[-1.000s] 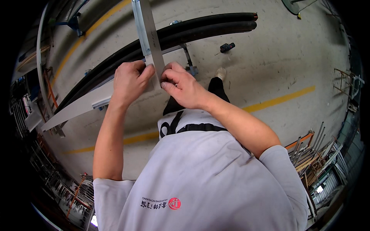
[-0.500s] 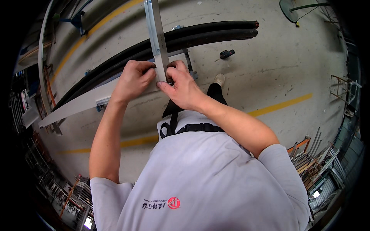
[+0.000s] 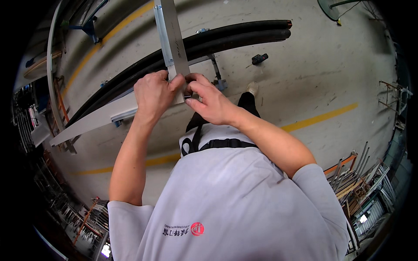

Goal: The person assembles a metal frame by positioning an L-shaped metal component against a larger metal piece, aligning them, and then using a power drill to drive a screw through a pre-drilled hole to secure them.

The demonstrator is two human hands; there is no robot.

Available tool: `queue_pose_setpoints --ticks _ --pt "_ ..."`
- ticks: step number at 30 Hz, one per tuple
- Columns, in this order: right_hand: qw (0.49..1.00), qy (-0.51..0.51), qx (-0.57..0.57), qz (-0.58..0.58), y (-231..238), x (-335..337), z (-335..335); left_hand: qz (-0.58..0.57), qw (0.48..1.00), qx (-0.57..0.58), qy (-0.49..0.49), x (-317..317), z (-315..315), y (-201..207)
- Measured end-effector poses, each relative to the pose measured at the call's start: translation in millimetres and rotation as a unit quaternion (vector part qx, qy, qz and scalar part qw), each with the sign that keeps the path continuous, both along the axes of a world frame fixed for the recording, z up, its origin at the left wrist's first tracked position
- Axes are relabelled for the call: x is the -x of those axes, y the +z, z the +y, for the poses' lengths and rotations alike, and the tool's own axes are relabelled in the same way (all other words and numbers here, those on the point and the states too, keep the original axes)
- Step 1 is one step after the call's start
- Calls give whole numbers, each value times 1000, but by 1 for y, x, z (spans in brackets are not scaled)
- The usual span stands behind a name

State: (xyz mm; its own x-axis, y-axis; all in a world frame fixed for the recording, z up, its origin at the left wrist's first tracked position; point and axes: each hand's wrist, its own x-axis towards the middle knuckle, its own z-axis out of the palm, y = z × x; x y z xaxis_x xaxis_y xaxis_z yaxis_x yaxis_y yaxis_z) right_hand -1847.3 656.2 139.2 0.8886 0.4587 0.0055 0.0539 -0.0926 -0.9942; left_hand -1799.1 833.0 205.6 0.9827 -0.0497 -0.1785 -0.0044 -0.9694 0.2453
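Note:
A light grey metal profile (image 3: 177,45) runs away from me, its near end between my hands. Another pale, flat profile (image 3: 93,116) extends left from that same corner. My left hand (image 3: 153,95) is closed on the corner's left side, thumb pressed against the upright-running profile. At the near end, my right hand (image 3: 211,101) has its fingers curled and pinched close to the profile's edge. Something small and dark shows at its fingertips, too hidden to name. The joint is partly covered by both hands.
Two long black padded bars (image 3: 235,35) lie beneath the profiles. A dark power tool (image 3: 260,59) rests on the concrete floor (image 3: 313,74) near my shoe (image 3: 252,88). Racks of metal lengths (image 3: 361,182) stand at the right. A blue stand (image 3: 90,31) is at far left.
My left thumb has moved up and inward against the profile, and that hand has turned. My right fingers have shifted slightly at the profile's end. The far profile leans further left in view.

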Motion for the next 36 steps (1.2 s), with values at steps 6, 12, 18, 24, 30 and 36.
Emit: queue_pose_setpoints --ticks 6,12,18,24,30,36 --pt "999 -15 -11 -27 2 -2 -3 4 998 -52 33 6 -9 0" --pt "990 -55 41 -119 6 -2 -1 71 994 -56 55 -3 -11 5" --pt "991 -64 74 -93 3 0 6 94 993 -48 57 -6 -13 4" --pt "982 -30 -1 188 10 -4 7 98 991 -38 79 -6 -18 8" --pt "933 15 -46 355 11 -8 8 78 993 1 92 -3 -16 1" --pt "993 -83 34 -81 1 1 3 66 995 -12 70 -4 -13 -4"
